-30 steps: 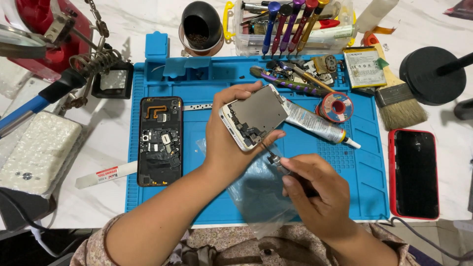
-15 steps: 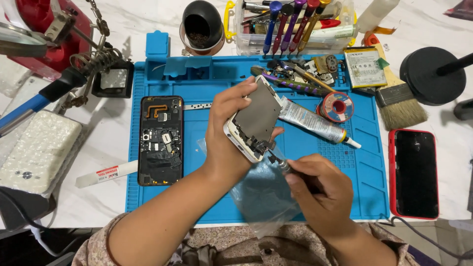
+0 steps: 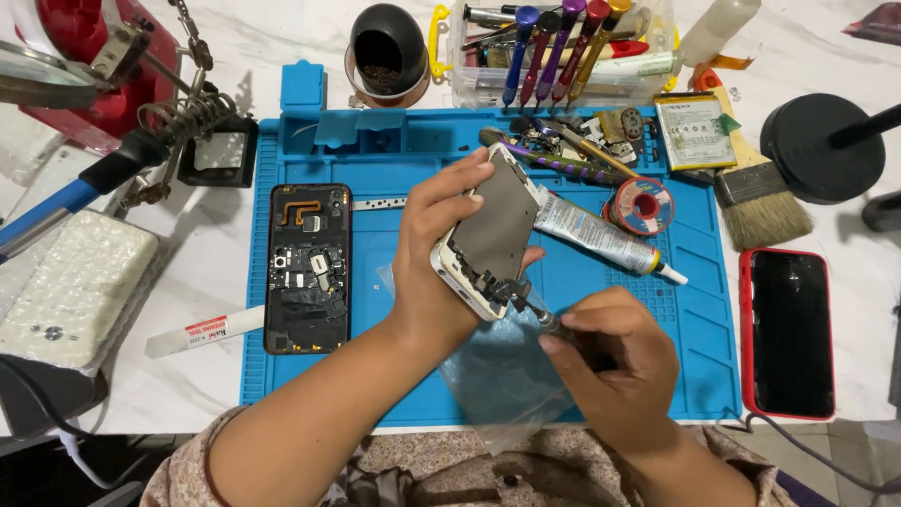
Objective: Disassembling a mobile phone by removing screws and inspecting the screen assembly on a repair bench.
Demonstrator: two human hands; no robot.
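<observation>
- Gripping a phone frame (image 3: 492, 233) by its long edges, the left hand (image 3: 434, 252) holds it tilted above the middle of the blue mat (image 3: 394, 376), inner side up, fingers curled over the top edge and thumb under the bottom one.
- Pinched between thumb and fingers of the right hand (image 3: 615, 364), a thin tool (image 3: 542, 317) meets the frame's lower corner with its tip, where small dark parts sit.
- Under both hands, a clear plastic bag (image 3: 497, 376) lies on the mat's near edge.
- On the mat's left side an opened phone (image 3: 309, 268) lies flat, its boards showing.
- Beside the frame, a glue tube (image 3: 605, 235) lies slantwise toward the mat's right side, with a solder reel (image 3: 641, 205) just beyond it.
- Along the mat's far edge: loose parts, a battery (image 3: 694, 131) and a brush (image 3: 760, 202) at the far right corner.
- Off the mat's right edge, on the table, lies a red-cased phone (image 3: 788, 333), screen dark.
- Beyond the far edge stand a screwdriver rack (image 3: 563, 47) and a black pot (image 3: 387, 52).
- Left of the mat: a white tube (image 3: 202, 330), a soldering iron (image 3: 66, 202) and a padded white block (image 3: 70, 282).
</observation>
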